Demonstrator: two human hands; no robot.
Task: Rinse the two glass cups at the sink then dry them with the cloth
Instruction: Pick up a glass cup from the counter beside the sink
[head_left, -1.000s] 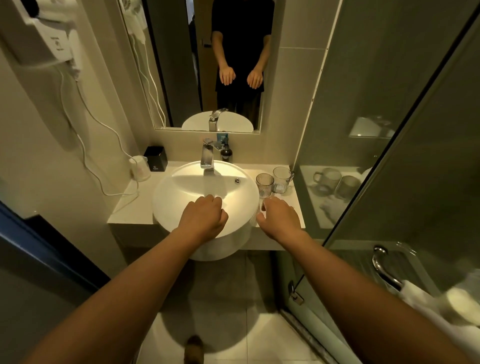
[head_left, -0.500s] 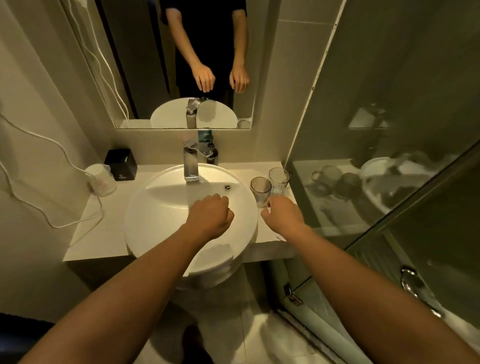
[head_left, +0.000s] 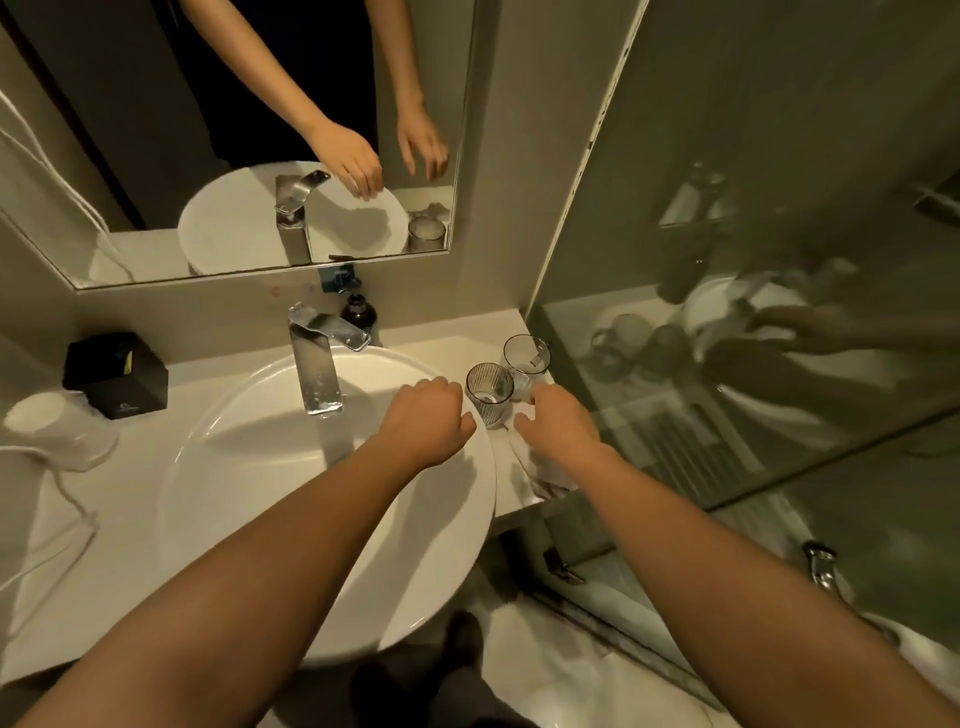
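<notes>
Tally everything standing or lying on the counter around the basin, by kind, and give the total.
Glass cups: 2 (ribbed cup, plain cup)
Cloth: 1
Black box: 1
Dark bottle: 1
White corded appliance: 1
Total: 6

A bathroom: sink (head_left: 218, 467), mirror (head_left: 156, 130), shower glass (head_left: 779, 156).
</notes>
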